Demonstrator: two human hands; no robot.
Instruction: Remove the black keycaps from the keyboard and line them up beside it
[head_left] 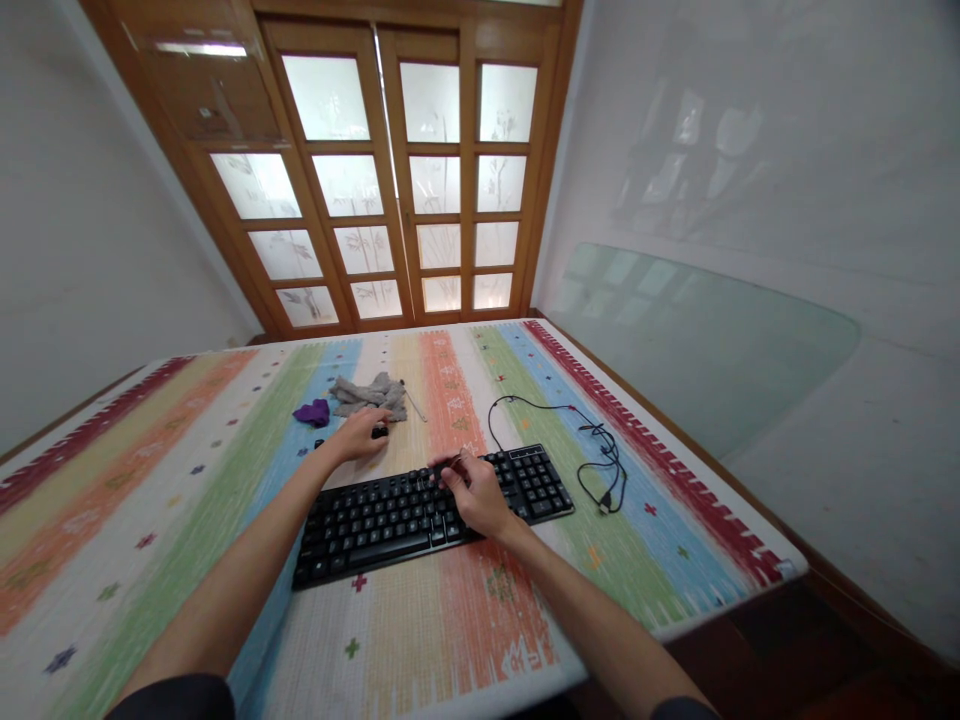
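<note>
A black keyboard (pixel 390 515) lies on a striped cloth-covered table (pixel 187 480). My right hand (pixel 474 492) rests on the keyboard's upper middle, fingers pinched on a thin tool I cannot name. My left hand (pixel 361 435) reaches beyond the keyboard's far edge, its fingers curled over a small black piece (pixel 380 432) on the cloth. The keyboard's black cable (pixel 592 450) trails in loops to the right.
A grey rag (pixel 369 396) and a small purple cloth (pixel 313 411) lie just past my left hand. A thin stick (pixel 414 402) lies beside the rag. Wooden glazed doors (pixel 390 180) stand behind the table; a wall runs along the right.
</note>
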